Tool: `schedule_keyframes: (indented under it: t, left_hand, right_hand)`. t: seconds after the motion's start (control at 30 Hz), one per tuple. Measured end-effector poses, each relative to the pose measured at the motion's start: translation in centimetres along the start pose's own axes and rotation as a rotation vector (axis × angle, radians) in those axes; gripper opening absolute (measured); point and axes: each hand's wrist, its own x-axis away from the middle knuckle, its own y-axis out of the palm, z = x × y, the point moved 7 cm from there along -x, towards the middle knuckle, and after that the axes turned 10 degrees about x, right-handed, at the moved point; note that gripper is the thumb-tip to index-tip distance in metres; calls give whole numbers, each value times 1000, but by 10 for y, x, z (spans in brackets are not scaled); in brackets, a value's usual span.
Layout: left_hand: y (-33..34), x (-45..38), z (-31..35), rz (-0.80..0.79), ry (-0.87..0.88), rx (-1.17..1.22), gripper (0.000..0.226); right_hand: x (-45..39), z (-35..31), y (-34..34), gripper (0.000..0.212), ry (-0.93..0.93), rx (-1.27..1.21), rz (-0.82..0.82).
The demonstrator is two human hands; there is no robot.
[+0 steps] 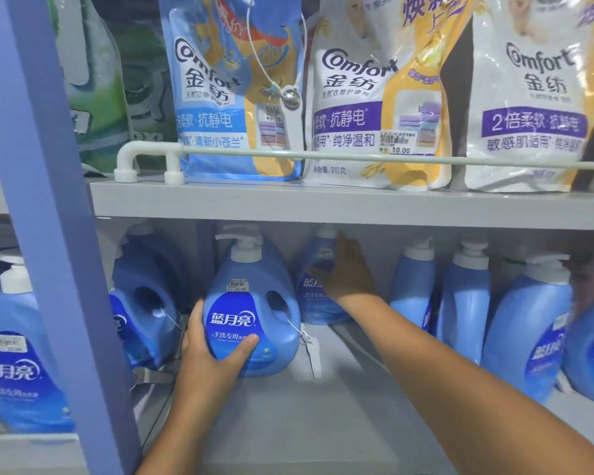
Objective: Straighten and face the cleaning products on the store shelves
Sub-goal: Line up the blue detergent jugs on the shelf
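Bottles of blue detergent sit on the lower shelf (288, 423) under the softener pouches (374, 97); our left hand (210, 358) cups the front bottle (251, 313), thumb across its label, while our right hand (347, 269) reaches behind that bottle, fingers curled on the rear bottle (318, 286). We judge the rear one could tip if dragged by its shoulder, and the front bottle's dangling tag (311, 347) could snag.

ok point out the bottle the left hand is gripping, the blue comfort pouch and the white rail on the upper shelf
blue detergent bottle (251, 303): head view, on its front label.
blue Comfort pouch (213, 97): head view, on the printed front under the logo.
white rail (357, 156): head view, on the horizontal bar before the pouches.
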Motion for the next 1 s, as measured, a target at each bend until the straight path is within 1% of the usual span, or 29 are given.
schedule_keyframes:
  t: [0.03,0.07,0.1,0.13,0.17,0.2,0.23,0.27,0.3,0.33,0.37,0.4,0.47,0.53,0.57,0.6,0.67,0.7,0.73,0.77,0.8,0.83,0.87,0.9,0.93,0.97,1.0]
  left_hand:
    - [-3,2,2,34,5,-22,102]
    - [-7,5,7,82,41,-41,99]
    - [-10,10,16,141,119,-48,90]
    - [-10,18,29,200,224,-43,76]
    - [-6,29,43,243,330,-31,60]
    - [3,42,57,259,415,-15,46]
    - [16,54,68,249,477,10,36]
    - [33,65,78,213,510,40,30]
    - [51,73,86,166,519,70,27]
    - [68,79,91,116,510,91,26]
    - [84,84,92,67,483,101,27]
    - [98,88,90,20,438,105,30]
    - [120,92,76,-86,296,121,38]
    - [138,95,63,-188,160,116,45]
    - [148,96,62,-244,130,90,52]
    - [158,96,65,-304,130,83,60]
    - [173,94,81,-391,215,97,75]
    - [174,90,85,-379,251,65,79]
    - [171,83,83,-332,248,-1,81]
    - [165,74,78,-291,207,-93,77]
    - [155,67,72,-259,170,-231,73]
    - [144,62,69,-218,183,-377,67]
    - [132,59,72,-169,250,-498,57]
    - [119,56,80,-96,352,-553,44]
    - [102,55,89,2,449,-546,33]
    - [84,52,94,105,508,-519,28]
    - [65,47,95,197,523,-494,32]
  right_hand:
    - [9,5,-11,67,-18,-14,8]
    - [23,12,-28,48,-57,-31,90]
    - [42,21,-52,32,-103,-65,240]
    - [64,32,-76,26,-135,-95,409]
    - [84,43,-94,27,-139,-115,532]
    - [95,53,-104,33,-113,-114,581]
    - [97,59,-105,48,-57,-101,544]
    - [93,63,-98,69,16,-77,428]
    - [83,67,-86,90,105,-41,269]
    - [76,69,-74,101,193,15,122]
    - [71,70,-66,100,260,73,30]
    - [67,72,-63,94,291,132,2]
    - [62,72,-63,92,267,216,22]
    - [61,70,-59,94,226,209,5]
    - [62,67,-54,92,212,197,-24]
    - [64,66,-48,86,197,167,-70]
    - [72,59,-40,76,132,20,-136]
    - [75,57,-42,71,86,-67,-130]
    - [78,56,-49,68,33,-133,-97]
    - [79,54,-59,66,-28,-163,-28]
    - [78,56,-68,67,-77,-145,58]
    - [76,59,-72,71,-102,-103,110]
    - [72,62,-70,81,-103,-47,90]
    - [67,65,-62,92,-92,-26,14]
    - [64,67,-50,100,-79,-44,-83]
    - [62,67,-39,105,-75,-84,-159]
    - [61,66,-32,110,-75,-121,-187]
